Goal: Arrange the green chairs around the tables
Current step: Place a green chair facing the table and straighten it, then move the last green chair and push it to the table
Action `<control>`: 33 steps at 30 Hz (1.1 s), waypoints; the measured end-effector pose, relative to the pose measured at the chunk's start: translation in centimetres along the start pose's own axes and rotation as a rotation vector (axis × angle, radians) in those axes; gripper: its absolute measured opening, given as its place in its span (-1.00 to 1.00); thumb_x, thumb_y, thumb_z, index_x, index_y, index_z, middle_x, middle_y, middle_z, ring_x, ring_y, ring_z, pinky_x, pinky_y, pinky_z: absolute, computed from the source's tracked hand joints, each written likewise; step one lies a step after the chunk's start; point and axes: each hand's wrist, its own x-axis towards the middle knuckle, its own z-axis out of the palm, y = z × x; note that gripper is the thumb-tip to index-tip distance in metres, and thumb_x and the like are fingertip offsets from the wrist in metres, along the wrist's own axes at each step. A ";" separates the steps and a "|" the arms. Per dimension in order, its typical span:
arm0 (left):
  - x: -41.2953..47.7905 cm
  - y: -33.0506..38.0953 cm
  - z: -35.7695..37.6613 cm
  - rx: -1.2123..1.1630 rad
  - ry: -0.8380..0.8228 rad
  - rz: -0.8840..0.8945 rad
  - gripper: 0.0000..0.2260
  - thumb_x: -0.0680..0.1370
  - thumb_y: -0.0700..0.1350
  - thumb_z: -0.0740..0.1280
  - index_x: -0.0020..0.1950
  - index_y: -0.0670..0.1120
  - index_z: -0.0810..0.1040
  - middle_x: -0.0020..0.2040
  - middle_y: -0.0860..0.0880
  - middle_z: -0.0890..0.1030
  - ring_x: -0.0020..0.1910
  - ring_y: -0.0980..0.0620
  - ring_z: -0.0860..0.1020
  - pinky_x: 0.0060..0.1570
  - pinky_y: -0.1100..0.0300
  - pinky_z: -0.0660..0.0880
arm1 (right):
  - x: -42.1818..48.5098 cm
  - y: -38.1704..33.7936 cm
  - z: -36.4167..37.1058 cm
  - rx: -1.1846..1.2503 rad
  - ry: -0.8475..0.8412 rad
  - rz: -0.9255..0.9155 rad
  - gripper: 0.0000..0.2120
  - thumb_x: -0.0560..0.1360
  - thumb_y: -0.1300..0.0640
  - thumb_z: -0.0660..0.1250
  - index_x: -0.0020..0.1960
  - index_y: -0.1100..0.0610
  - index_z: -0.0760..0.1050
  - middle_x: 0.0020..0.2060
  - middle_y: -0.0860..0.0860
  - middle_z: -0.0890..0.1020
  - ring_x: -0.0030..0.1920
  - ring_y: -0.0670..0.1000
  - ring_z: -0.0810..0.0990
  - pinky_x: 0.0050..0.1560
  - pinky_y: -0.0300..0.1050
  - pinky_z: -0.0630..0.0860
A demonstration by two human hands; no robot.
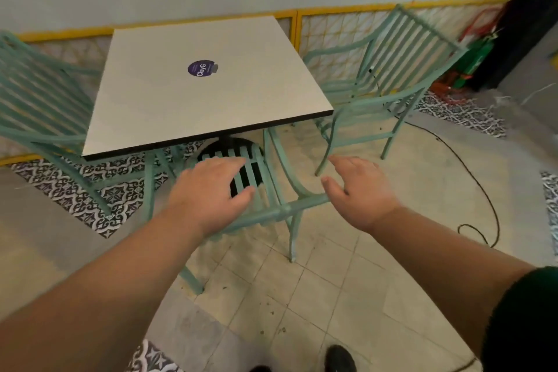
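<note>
A square white table (pixel 169 106) with a round purple sticker stands in front of me. A green slatted chair (pixel 271 214) is tucked under its near edge, its top rail facing me. My left hand (pixel 211 190) hovers over that rail with fingers spread, holding nothing. My right hand (pixel 359 190) floats just past the rail's right end, fingers relaxed and empty. Another green chair (pixel 392 69) stands at the table's right side. A third green chair (pixel 39 106) stands at the left side.
A yellow-framed low partition (pixel 332 27) runs along the wall behind the table. A black cable (pixel 471 178) loops over the tiled floor at right. Red and green items (pixel 471 63) lie in the far right corner. My shoe (pixel 341 359) shows at the bottom.
</note>
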 end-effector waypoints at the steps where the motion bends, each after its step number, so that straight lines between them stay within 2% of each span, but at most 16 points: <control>1: 0.4 1.2 -0.6 0.008 -0.002 0.022 -0.41 0.59 0.31 0.12 0.58 0.13 0.25 0.54 0.04 0.40 0.51 -0.02 0.33 0.42 -0.15 0.36 | -0.5 0.6 -1.3 -0.005 0.014 0.011 -0.24 0.51 -0.32 -0.08 0.51 0.08 0.38 0.38 0.09 0.55 0.40 0.16 0.45 0.45 0.12 0.32; 9: 3.3 10.8 -1.4 0.045 -0.054 0.187 -0.45 0.60 0.27 0.14 0.55 0.09 0.34 0.47 0.00 0.48 0.44 -0.08 0.39 0.32 -0.10 0.42 | -4.9 6.5 -6.7 0.014 0.058 0.156 -0.27 0.52 -0.31 -0.03 0.54 0.06 0.34 0.42 0.07 0.52 0.43 0.14 0.42 0.46 0.09 0.30; 14: 6.2 17.9 -1.3 0.065 -0.054 0.312 -0.44 0.57 0.27 0.17 0.52 0.09 0.38 0.44 0.01 0.51 0.42 -0.09 0.43 0.30 -0.08 0.44 | -8.3 12.6 -9.7 0.058 0.126 0.273 -0.27 0.51 -0.31 -0.02 0.54 0.06 0.35 0.38 0.07 0.55 0.41 0.14 0.44 0.45 0.10 0.30; 18: 9.2 25.0 -1.1 0.062 -0.025 0.378 -0.38 0.52 0.33 0.11 0.52 0.10 0.38 0.44 0.03 0.52 0.41 -0.09 0.44 0.28 -0.08 0.46 | -10.1 18.9 -12.3 0.056 0.173 0.330 -0.34 0.56 -0.28 0.04 0.54 0.05 0.34 0.39 0.06 0.54 0.42 0.13 0.43 0.44 0.07 0.29; 21: 11.4 29.9 -0.4 0.043 -0.008 0.398 -0.42 0.54 0.32 0.14 0.52 0.12 0.38 0.44 0.05 0.52 0.41 -0.06 0.44 0.27 -0.07 0.46 | -10.6 23.8 -13.9 0.046 0.188 0.351 -0.41 0.62 -0.22 0.12 0.55 0.05 0.32 0.40 0.07 0.53 0.43 0.14 0.42 0.43 0.06 0.29; 27: 16.2 37.3 0.8 0.021 0.002 0.386 -0.45 0.58 0.28 0.17 0.53 0.12 0.37 0.45 0.06 0.51 0.43 -0.05 0.42 0.28 -0.04 0.45 | -9.6 32.4 -17.4 0.020 0.173 0.379 -0.39 0.61 -0.24 0.10 0.57 0.04 0.30 0.40 0.04 0.53 0.42 0.13 0.43 0.42 0.06 0.31; 33: 22.1 40.6 1.1 0.012 -0.009 0.366 -0.47 0.60 0.28 0.16 0.54 0.13 0.35 0.48 0.08 0.48 0.46 -0.03 0.39 0.30 -0.06 0.44 | -5.2 37.6 -18.3 0.024 0.166 0.395 -0.39 0.60 -0.25 0.09 0.56 0.03 0.31 0.37 0.03 0.55 0.40 0.12 0.45 0.39 0.07 0.32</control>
